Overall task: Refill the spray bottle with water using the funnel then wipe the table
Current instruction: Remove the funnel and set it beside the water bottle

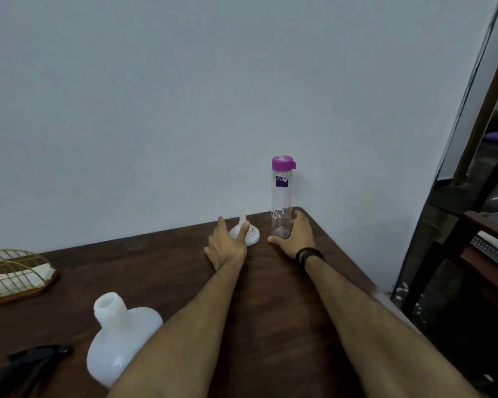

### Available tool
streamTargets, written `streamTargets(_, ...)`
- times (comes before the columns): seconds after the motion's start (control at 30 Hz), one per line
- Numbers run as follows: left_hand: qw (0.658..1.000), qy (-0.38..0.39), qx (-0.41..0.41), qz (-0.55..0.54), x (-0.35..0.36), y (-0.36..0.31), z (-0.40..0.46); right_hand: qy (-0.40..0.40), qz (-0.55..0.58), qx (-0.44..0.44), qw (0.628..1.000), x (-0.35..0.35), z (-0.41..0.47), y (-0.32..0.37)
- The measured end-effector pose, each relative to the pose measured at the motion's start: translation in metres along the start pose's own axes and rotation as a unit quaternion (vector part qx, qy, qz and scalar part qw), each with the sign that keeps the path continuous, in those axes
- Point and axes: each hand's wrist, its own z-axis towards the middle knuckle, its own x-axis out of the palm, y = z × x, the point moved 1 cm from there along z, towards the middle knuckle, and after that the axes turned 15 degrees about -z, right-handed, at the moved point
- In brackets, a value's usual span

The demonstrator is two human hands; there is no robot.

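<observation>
The white translucent spray bottle [118,337] stands near the front left of the dark wooden table [270,311], its neck uncapped. Its black spray head [32,361] lies to its left. A white funnel [250,235] rests wide end down near the wall, spout up. My left hand [227,245] is at the funnel with fingers spread and the thumb lying on it. A clear water bottle [281,202] with a purple cap stands upright in the far right corner. My right hand [299,237] wraps around its base, thumb in front, fingers behind.
A wicker basket [12,272] holding a pale cloth sits at the table's left edge. The wall runs along the table's far side. The table's right edge drops off beside a doorway with dark furniture [483,254] beyond.
</observation>
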Motion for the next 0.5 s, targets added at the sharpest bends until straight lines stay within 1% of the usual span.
streamTargets(0.03, 1.000, -0.003, 0.003, -0.023, -0.002, -0.001, -0.003, -0.002, -0.007, 0.006, 1.000, -0.002, -0.003, 0.000)
streamTargets(0.1, 0.999, 0.001, 0.003, -0.049, -0.010, -0.002, -0.014, -0.032, -0.021, 0.002, 0.999, -0.004, -0.011, 0.000)
streamTargets(0.17, 0.999, 0.030, 0.009, -0.038, -0.016, -0.002, -0.025, -0.058, -0.047, -0.007, 0.997, -0.006, -0.019, -0.001)
streamTargets(0.2, 0.998, 0.052, 0.021, -0.016, -0.020, -0.002, -0.031, -0.060, -0.065, -0.009, 0.996, -0.007, -0.024, 0.001)
streamTargets(0.3, 0.990, 0.105, 0.073, 0.051, -0.026, -0.001, -0.052, -0.042, -0.131, -0.019, 0.990, -0.007, -0.041, 0.003)
streamTargets(0.37, 0.985, 0.123, 0.092, 0.078, -0.031, -0.004, -0.067, -0.021, -0.183, -0.050, 0.982, -0.005, -0.051, 0.002)
streamTargets(0.5, 0.973, 0.152, 0.122, 0.123, -0.047, -0.009, -0.111, 0.026, -0.244, -0.114, 0.963, -0.005, -0.081, 0.008)
